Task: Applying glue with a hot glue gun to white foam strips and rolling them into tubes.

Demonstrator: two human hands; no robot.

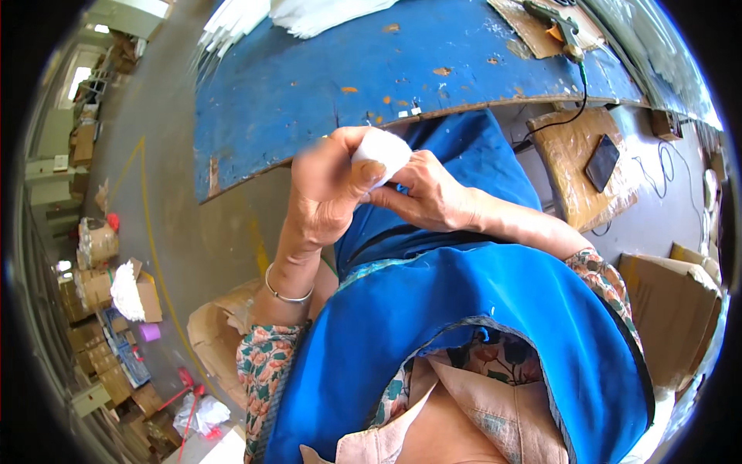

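A small white rounded lump of soft material sits between both hands, just in front of the blue worktable's near edge. My left hand wraps around it from the left, thumb pressed across its front. My right hand pinches its lower right side with the fingertips. A thin metal bangle circles my left wrist. Below the hands lies my blue apron. What the lump is exactly cannot be told.
The worn blue table spans the top, with white sheets at its far side. A black phone lies on a taped brown box to the right; a cable hangs near it. Cardboard boxes crowd the left floor and right side.
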